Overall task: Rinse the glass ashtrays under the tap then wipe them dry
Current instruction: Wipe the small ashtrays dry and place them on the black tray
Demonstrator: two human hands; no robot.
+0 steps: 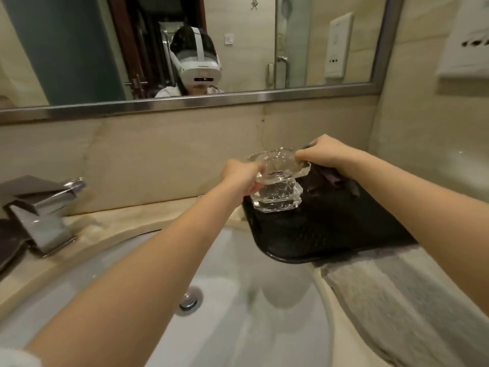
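Leftmost, at the basin's [148, 250] back-left edge, the chrome tap [45, 207] stands with no water visibly running, well apart from the glass. Moving right, the left hand [243, 178] has its fingers curled round the near-left rim of the top glass ashtray [277, 165], which is held level over the far-left corner of the black tray [330, 231]. Directly under it, a second glass ashtray [276, 198] sits on that corner; whether the two pieces touch cannot be told through the clear glass. Right again, the right hand [325, 153] pinches the ashtray's far-right rim, thumb and fingers closed on the glass, with a dark cloth [336, 176] bunched beneath that hand on the tray's back edge. So the top ashtray is spanned between the two hands, its broad face up and its width running left to right across the tray corner. The left hand is on the tap side, so a rinse would probably lead with that hand, carrying the ashtray leftward over the basin. If instead it is being wiped, the cloth lies just beside the right hand's fingers. A grey towel [397, 287] lies on the counter along the tray's near edge.
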